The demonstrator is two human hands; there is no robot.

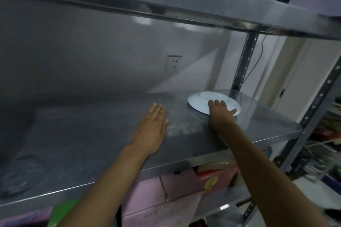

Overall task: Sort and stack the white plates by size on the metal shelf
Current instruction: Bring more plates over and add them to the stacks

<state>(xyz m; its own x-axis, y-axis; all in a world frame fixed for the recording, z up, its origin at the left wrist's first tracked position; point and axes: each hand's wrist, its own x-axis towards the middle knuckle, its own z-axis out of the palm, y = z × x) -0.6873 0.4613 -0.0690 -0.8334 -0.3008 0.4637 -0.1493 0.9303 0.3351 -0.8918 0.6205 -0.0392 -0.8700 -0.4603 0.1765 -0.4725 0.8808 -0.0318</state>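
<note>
While both forearms reached in over the front edge of the shelf (92,134), the left hand (153,127) lay nearest, flat on the bare metal with fingers straight and together, holding nothing; it probably steadied the reach. Farther in and to the right, the right hand (219,114) rested on the near rim of the plate (201,102), fingers spread over the top and thumb out along the edge. Whether that grip was clamped on the rim or only pressing could not be told. That plate appeared to lie upside down, foot ring uppermost, near the shelf's right rear corner beside the post (243,61); a darker edge beneath it hinted at something below, but blur left this unsure. Such a corner position likely kept the stack clear of the open front. Beyond, a socket (174,63) sat in the grey back wall.
</note>
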